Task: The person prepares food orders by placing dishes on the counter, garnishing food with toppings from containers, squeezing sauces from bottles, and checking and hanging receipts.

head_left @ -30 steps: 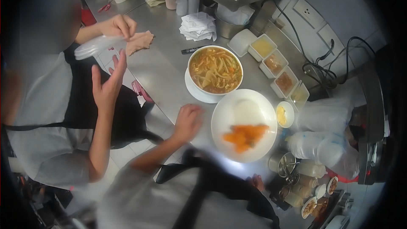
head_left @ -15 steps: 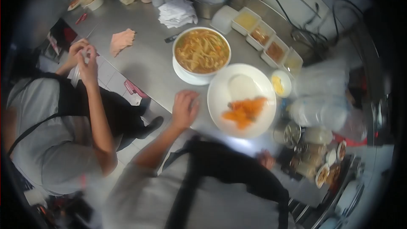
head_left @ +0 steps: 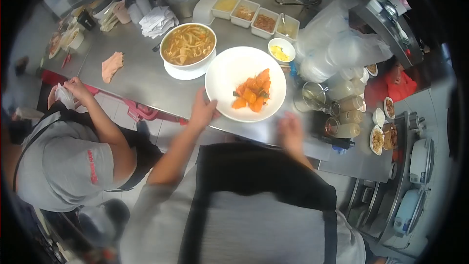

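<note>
A white plate (head_left: pixel 222 76) with orange food pieces (head_left: pixel 252 91) on its lower right part stands at the counter's front edge. My left hand (head_left: pixel 202 110) is at the plate's lower left rim, its fingers closed against the rim. To the right of the plate, apart from it, my right hand (head_left: pixel 291 129) is blurred, and its fingers cannot be made out. A bowl of noodle soup (head_left: pixel 188 45) rests on a white saucer (head_left: pixel 190 72) left of the plate. Behind the plate's right side sits a small bowl with yellow food (head_left: pixel 281 50).
Square tubs (head_left: pixel 264 22) line the back of the counter. Plastic bags (head_left: pixel 330 44), a metal container (head_left: pixel 310 97) and sauce bottles (head_left: pixel 349 116) stand at the right. A co-worker (head_left: pixel 68 161) at the left handles clear plastic. A pink cloth (head_left: pixel 112 66) lies on the counter (head_left: pixel 139 79).
The view has swung to the right. My left hand has come to the plate's rim. My right hand now shows more fully beside the plate. The co-worker's hands have moved away from the counter.
</note>
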Demonstrator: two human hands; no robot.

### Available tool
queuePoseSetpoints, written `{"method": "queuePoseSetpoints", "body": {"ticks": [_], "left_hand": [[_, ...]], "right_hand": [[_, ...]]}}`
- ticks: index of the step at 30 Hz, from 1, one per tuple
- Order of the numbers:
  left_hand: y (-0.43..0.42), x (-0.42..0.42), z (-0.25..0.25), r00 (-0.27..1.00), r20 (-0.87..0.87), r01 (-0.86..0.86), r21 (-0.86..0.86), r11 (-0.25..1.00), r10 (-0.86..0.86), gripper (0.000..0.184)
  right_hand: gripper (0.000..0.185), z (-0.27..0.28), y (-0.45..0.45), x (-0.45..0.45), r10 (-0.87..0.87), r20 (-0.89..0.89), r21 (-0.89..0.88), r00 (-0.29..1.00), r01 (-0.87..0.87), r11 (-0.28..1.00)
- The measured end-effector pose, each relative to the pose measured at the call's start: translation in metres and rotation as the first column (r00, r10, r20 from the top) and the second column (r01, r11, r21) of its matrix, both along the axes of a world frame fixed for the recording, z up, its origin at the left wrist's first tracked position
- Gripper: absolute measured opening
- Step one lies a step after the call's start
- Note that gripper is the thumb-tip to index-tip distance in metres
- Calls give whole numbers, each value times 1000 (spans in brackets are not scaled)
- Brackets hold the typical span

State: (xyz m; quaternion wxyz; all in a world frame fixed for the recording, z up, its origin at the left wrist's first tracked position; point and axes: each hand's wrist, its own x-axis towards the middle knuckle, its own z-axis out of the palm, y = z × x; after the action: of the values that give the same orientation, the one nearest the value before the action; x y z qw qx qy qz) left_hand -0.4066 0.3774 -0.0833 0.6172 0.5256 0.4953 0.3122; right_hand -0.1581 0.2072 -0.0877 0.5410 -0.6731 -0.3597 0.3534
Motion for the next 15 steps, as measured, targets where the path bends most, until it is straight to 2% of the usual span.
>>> {"method": "queuePoseSetpoints", "body": {"ticks": [1, 2, 3, 4, 5, 6, 8, 10, 11, 13, 14, 15], "left_hand": [[-18, 2, -6, 995, 103, -4, -25, 1000, 7, 55], [-35, 3, -16, 977, 212, -7, -24, 1000, 12, 55], [-41, 0, -38, 993, 81, 85, -19, 996, -83, 56], [-44, -3, -34, 981, 65, 186, -85, 979, -180, 53], [-48, -6, -30, 958, 52, 285, -148, 947, -281, 52], [-43, -8, -57, 963, 102, 266, -202, 943, -250, 47], [-29, -5, -44, 988, 93, 129, -83, 988, -121, 42], [-6, 0, -21, 991, 74, 108, 35, 994, -110, 39], [0, 1, -14, 993, 62, 99, 81, 992, -104, 38], [25, 1, -58, 940, -217, 317, 261, 912, -265, 41], [23, 2, -67, 925, -280, 340, 317, 885, -255, 42], [19, 4, -68, 909, -342, 363, 370, 855, -238, 42]], "right_hand": [[35, -7, -12, 3, 25, 27, -51, 999, -24, 998], [39, -34, -23, 13, 112, -193, -16, 975, -118, 993], [43, -62, -35, 24, 180, -402, 12, 898, -191, 981], [51, -38, -37, 13, 134, -526, -42, 840, -183, 982], [59, -42, -38, 14, 207, -566, -24, 798, -266, 964], [58, -56, -32, 15, 284, -519, 8, 806, -328, 945], [51, -30, -29, 3, 264, -513, 19, 817, -296, 955], [43, -7, -24, 1, 71, -604, -141, 794, -194, 971], [38, -12, -28, 7, 106, -612, -102, 784, -211, 972], [38, -31, -31, 17, 78, -722, -98, 688, -213, 972], [38, -37, -32, 21, 58, -772, -100, 634, -210, 973], [39, -11, -35, 12, 90, -731, -82, 676, -218, 973]]}}
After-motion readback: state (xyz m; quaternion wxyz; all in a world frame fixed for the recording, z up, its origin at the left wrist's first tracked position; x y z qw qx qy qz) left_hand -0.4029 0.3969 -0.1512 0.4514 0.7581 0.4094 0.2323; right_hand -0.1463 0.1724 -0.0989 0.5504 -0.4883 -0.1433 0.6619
